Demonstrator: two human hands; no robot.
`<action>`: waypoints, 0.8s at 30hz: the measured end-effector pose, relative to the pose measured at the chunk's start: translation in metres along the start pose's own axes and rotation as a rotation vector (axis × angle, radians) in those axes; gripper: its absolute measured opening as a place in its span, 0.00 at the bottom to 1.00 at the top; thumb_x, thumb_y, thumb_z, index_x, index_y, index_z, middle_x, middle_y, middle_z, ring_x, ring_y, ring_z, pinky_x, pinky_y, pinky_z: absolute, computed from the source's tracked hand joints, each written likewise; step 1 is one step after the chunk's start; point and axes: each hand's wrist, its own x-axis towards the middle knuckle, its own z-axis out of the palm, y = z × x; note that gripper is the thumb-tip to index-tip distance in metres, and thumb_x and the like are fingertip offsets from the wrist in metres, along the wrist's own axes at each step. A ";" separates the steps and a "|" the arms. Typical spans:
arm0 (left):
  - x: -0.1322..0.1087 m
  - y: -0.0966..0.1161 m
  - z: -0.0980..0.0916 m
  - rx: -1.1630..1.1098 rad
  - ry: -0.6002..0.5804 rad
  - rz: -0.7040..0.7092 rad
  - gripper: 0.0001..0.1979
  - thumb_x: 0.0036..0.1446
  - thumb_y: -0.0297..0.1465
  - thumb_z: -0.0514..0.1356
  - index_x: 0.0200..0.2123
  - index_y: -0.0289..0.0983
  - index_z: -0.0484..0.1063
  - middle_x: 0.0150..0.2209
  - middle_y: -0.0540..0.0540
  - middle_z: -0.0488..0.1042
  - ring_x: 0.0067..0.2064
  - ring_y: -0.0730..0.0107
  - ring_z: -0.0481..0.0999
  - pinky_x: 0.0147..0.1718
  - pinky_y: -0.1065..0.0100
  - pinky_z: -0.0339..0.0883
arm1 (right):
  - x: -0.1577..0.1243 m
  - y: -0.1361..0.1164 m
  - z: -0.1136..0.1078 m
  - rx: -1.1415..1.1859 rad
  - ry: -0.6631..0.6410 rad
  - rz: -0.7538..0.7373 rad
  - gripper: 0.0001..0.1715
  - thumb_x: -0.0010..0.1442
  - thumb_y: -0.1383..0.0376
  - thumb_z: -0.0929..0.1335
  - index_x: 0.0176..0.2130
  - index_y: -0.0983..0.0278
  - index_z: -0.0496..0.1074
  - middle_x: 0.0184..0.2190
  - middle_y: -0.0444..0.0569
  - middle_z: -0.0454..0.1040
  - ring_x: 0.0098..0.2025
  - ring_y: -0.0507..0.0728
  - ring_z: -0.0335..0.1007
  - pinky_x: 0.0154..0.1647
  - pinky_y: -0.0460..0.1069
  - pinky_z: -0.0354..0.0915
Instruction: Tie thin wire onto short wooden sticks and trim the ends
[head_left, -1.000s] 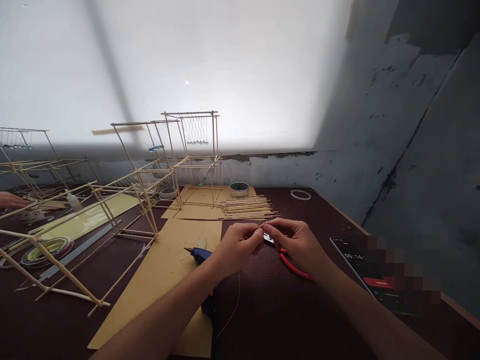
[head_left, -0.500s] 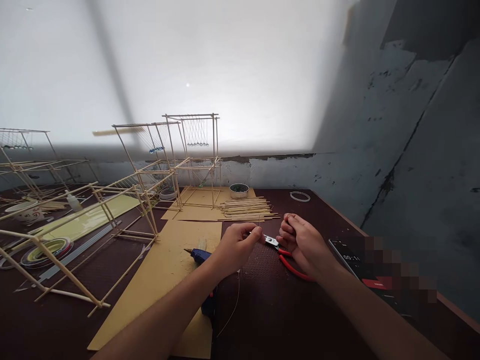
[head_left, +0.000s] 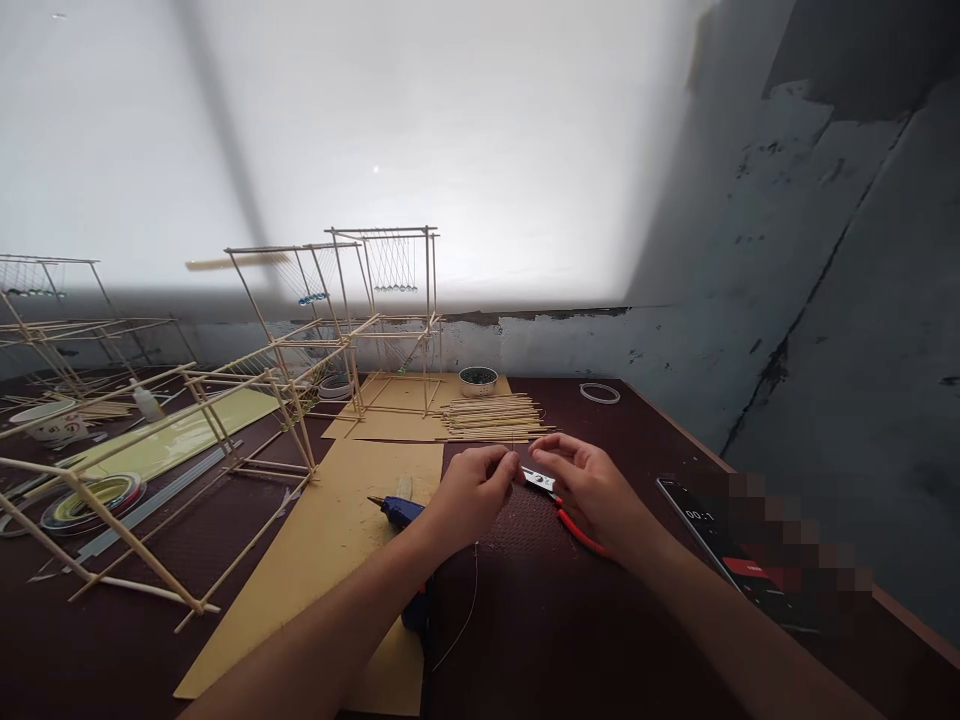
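My left hand (head_left: 480, 488) is closed in a pinch on a thin thread. A short end of it stands up from the fingertips, and a pale length of thread (head_left: 474, 605) hangs below the hand. Just to the right, my right hand (head_left: 589, 490) has its fingers loosely curled and the thumb and forefinger a little apart, with nothing visible between them. Behind and beneath the right hand lie pliers (head_left: 541, 481) with red handles, partly covered by it. A blue glue gun (head_left: 401, 512) rests by my left forearm on a tan board (head_left: 322, 570).
Stick frames (head_left: 381, 232) with hanging glass beads stand at the back and left. A pile of thin sticks (head_left: 491, 418) lies ahead of my hands, with a round tin (head_left: 478, 380) behind it. A phone (head_left: 712, 540) lies at right. Thread spools (head_left: 94, 503) sit at left.
My right hand has moved left, closer to my left hand, and its fingers have loosened from a closed pinch. The left hand has barely shifted.
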 end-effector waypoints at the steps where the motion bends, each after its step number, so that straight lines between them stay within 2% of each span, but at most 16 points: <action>1: -0.001 0.001 0.000 0.052 -0.002 0.025 0.19 0.66 0.42 0.51 0.29 0.37 0.70 0.18 0.53 0.62 0.20 0.76 0.59 0.21 0.72 0.52 | -0.001 0.002 0.002 -0.058 -0.045 -0.042 0.15 0.52 0.58 0.77 0.35 0.65 0.75 0.18 0.38 0.64 0.17 0.45 0.50 0.16 0.43 0.46; 3: -0.003 0.002 0.000 0.135 -0.003 0.070 0.19 0.66 0.41 0.51 0.28 0.37 0.70 0.19 0.53 0.62 0.22 0.76 0.60 0.22 0.72 0.51 | -0.002 0.005 0.004 -0.138 -0.110 -0.128 0.16 0.54 0.55 0.76 0.36 0.65 0.76 0.25 0.44 0.73 0.24 0.49 0.61 0.22 0.44 0.56; 5: -0.003 0.003 0.000 0.179 -0.011 0.096 0.18 0.66 0.40 0.51 0.28 0.36 0.71 0.20 0.52 0.64 0.24 0.75 0.61 0.24 0.72 0.52 | -0.001 0.006 0.003 -0.163 -0.133 -0.152 0.16 0.55 0.54 0.75 0.35 0.65 0.77 0.28 0.46 0.74 0.29 0.51 0.66 0.27 0.46 0.59; 10: -0.002 0.003 -0.002 0.219 -0.044 0.150 0.18 0.67 0.38 0.51 0.28 0.36 0.72 0.22 0.52 0.66 0.25 0.76 0.62 0.26 0.72 0.52 | 0.001 0.007 0.000 -0.158 -0.165 -0.095 0.17 0.55 0.53 0.75 0.34 0.65 0.76 0.27 0.45 0.74 0.27 0.50 0.63 0.26 0.46 0.57; 14: -0.003 0.001 -0.004 0.252 -0.054 0.171 0.18 0.66 0.37 0.51 0.29 0.36 0.73 0.24 0.52 0.69 0.27 0.75 0.64 0.28 0.71 0.53 | 0.000 0.007 0.002 -0.123 -0.161 -0.054 0.19 0.52 0.52 0.76 0.33 0.64 0.73 0.22 0.41 0.69 0.22 0.47 0.55 0.19 0.44 0.48; 16: -0.002 0.001 -0.004 0.270 -0.047 0.161 0.18 0.66 0.37 0.51 0.29 0.36 0.74 0.24 0.52 0.70 0.27 0.74 0.65 0.28 0.70 0.53 | -0.001 0.006 0.004 -0.095 -0.106 -0.031 0.21 0.51 0.51 0.77 0.33 0.64 0.72 0.18 0.37 0.62 0.18 0.45 0.47 0.17 0.44 0.42; 18: -0.001 0.001 -0.005 0.293 -0.021 0.130 0.18 0.65 0.37 0.52 0.27 0.37 0.75 0.22 0.52 0.68 0.25 0.74 0.64 0.26 0.70 0.52 | 0.000 0.004 0.004 -0.079 0.006 -0.052 0.24 0.48 0.50 0.77 0.34 0.63 0.72 0.15 0.34 0.54 0.16 0.44 0.39 0.15 0.44 0.39; 21: 0.002 0.001 -0.009 0.294 0.044 0.070 0.18 0.63 0.37 0.52 0.25 0.36 0.75 0.19 0.52 0.64 0.24 0.73 0.62 0.25 0.69 0.51 | 0.004 -0.001 -0.003 -0.079 0.173 -0.137 0.26 0.45 0.48 0.78 0.34 0.63 0.72 0.15 0.33 0.54 0.16 0.44 0.39 0.15 0.45 0.40; 24: 0.006 0.000 -0.015 0.254 0.108 0.025 0.18 0.62 0.39 0.53 0.26 0.36 0.75 0.19 0.53 0.62 0.23 0.73 0.60 0.24 0.69 0.50 | 0.011 -0.005 -0.015 -0.089 0.282 -0.212 0.27 0.44 0.47 0.78 0.33 0.63 0.72 0.16 0.35 0.56 0.16 0.45 0.41 0.15 0.45 0.41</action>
